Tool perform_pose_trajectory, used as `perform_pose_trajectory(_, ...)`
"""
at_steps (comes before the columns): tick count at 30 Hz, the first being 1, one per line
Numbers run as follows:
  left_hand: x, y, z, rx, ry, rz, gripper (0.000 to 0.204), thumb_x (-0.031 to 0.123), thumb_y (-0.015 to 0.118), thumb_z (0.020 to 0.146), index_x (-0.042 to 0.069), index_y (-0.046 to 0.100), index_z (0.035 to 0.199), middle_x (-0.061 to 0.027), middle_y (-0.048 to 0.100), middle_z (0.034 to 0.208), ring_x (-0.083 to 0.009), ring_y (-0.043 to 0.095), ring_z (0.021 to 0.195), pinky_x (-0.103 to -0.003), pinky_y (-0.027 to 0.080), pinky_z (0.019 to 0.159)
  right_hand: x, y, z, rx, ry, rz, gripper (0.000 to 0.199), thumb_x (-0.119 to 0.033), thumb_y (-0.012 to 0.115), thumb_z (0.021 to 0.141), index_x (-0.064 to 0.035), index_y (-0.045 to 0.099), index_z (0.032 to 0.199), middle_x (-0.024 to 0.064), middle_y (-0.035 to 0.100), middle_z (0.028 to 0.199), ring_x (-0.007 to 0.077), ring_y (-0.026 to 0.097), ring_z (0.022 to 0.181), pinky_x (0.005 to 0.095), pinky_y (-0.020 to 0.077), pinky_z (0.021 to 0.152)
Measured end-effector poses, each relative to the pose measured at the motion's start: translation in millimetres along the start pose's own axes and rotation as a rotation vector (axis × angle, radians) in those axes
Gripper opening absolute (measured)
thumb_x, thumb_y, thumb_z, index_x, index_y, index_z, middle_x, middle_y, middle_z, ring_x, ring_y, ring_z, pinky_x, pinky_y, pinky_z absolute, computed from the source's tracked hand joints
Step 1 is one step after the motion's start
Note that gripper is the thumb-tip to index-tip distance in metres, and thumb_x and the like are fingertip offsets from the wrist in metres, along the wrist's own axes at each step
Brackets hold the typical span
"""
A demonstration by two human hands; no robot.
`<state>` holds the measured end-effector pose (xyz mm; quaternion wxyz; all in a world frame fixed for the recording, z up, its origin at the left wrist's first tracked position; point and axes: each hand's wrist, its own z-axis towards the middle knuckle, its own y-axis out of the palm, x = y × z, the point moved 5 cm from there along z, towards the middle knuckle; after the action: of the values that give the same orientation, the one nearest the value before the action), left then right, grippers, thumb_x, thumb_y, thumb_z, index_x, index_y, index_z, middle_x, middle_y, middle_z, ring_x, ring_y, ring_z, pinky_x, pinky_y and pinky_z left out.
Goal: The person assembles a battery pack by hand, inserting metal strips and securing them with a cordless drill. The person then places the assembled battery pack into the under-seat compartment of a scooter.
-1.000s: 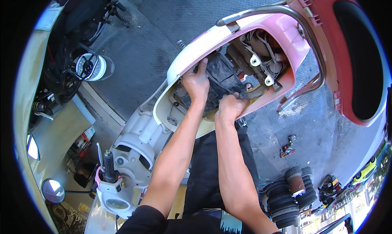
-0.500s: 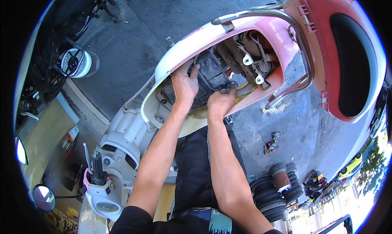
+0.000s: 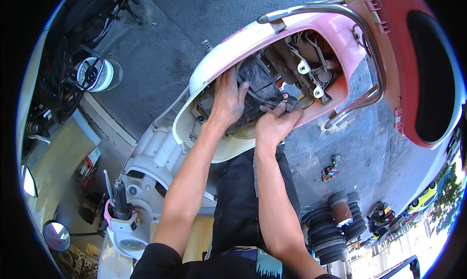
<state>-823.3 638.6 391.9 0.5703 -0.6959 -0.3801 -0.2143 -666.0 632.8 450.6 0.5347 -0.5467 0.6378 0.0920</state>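
Note:
The open body of a pink-and-white scooter point(image 3: 206, 67) lies before me, with a dusty black plastic box point(image 3: 262, 82) inside. My left hand point(image 3: 228, 101) reaches over the box's left side. Its thumb presses on the top, and the other fingers curl down out of sight. At the box's near right corner, my right hand point(image 3: 277, 126) pinches a small dark part point(image 3: 290, 103) between thumb and fingers. A thin dark cable runs over the box toward that hand. Brackets with white-ringed bolt holes point(image 3: 303, 67) sit to the right of the box.
A bent metal grab rail point(image 3: 374, 50) curves around the scooter's tail. Beyond it stands the raised red seat lid point(image 3: 411, 84) with a black pad. Handlebars point(image 3: 121, 206) are at lower left, stacked tyres point(image 3: 326, 230) at lower right. A small tool point(image 3: 332, 169) lies on the floor.
The whole view has shifted slightly, so the scooter appears farther right. My right hand has turned a little, its fingers spreading along the box's near edge. My left hand stays on the box.

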Motion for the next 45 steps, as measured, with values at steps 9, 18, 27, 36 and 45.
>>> perform_pose_trajectory(9, 33.0, 10.2, -42.3, 0.017, -0.005, 0.261, 0.126, 0.038, 0.104, 0.065, -0.007, 0.039, 0.162, -0.0273, 0.043, 0.159, -0.0498, 0.044, 0.145, -0.056, 0.036, 0.126, -22.7, -31.2, -1.7, -0.131, -0.192, 0.073, 0.041, -0.012, 0.053, 0.118, 0.0030, 0.039, 0.153, 0.0150, 0.064, 0.117, 0.0182, 0.073, 0.088, 0.0335, 0.0649, 0.074)
perform_pose_trajectory(18, 24.9, 18.3, -29.6, 0.042, 0.037, 0.290, 0.113, 0.030, 0.105, 0.056, -0.009, 0.047, 0.145, -0.0283, 0.044, 0.149, -0.0491, 0.046, 0.137, -0.058, 0.038, 0.121, -27.7, -33.8, 10.7, -0.163, -0.266, -0.177, 0.036, -0.008, 0.062, 0.113, 0.0083, 0.048, 0.142, 0.0198, 0.072, 0.099, 0.0240, 0.075, 0.078, 0.0375, 0.0607, 0.070)
perform_pose_trajectory(27, 13.5, -15.9, -57.7, 0.055, 0.067, -0.002, 0.088, 0.023, 0.099, 0.067, 0.001, 0.054, 0.140, -0.0264, 0.046, 0.143, -0.0476, 0.049, 0.135, -0.054, 0.045, 0.117, -18.1, -6.5, 26.0, -0.288, -0.217, -0.724, 0.024, -0.003, 0.062, 0.099, 0.0150, 0.054, 0.112, 0.0402, 0.073, 0.099, 0.0603, 0.072, 0.102, 0.0588, 0.0571, 0.092)
perform_pose_trajectory(36, 1.2, -21.1, -35.8, 0.195, -0.172, 0.023, 0.028, 0.017, 0.083, 0.094, -0.002, 0.074, 0.113, -0.0232, 0.064, 0.120, -0.0442, 0.060, 0.115, -0.052, 0.050, 0.103, 3.2, 12.8, 56.8, -0.592, -0.014, -0.921, 0.024, -0.008, 0.069, 0.091, 0.0130, 0.077, 0.097, 0.0389, 0.076, 0.110, 0.0500, 0.076, 0.111, 0.0502, 0.0603, 0.102)
perform_pose_trajectory(45, 20.4, -11.5, -66.9, 0.309, -0.076, -0.029, 0.032, 0.012, 0.089, 0.084, -0.002, 0.080, 0.111, -0.0211, 0.064, 0.140, -0.0454, 0.056, 0.134, -0.053, 0.047, 0.114, 17.7, 18.1, 66.1, -0.641, -0.012, -1.212, 0.028, -0.017, 0.075, 0.095, 0.0098, 0.080, 0.102, 0.0328, 0.078, 0.116, 0.0440, 0.076, 0.119, 0.0465, 0.0598, 0.105)
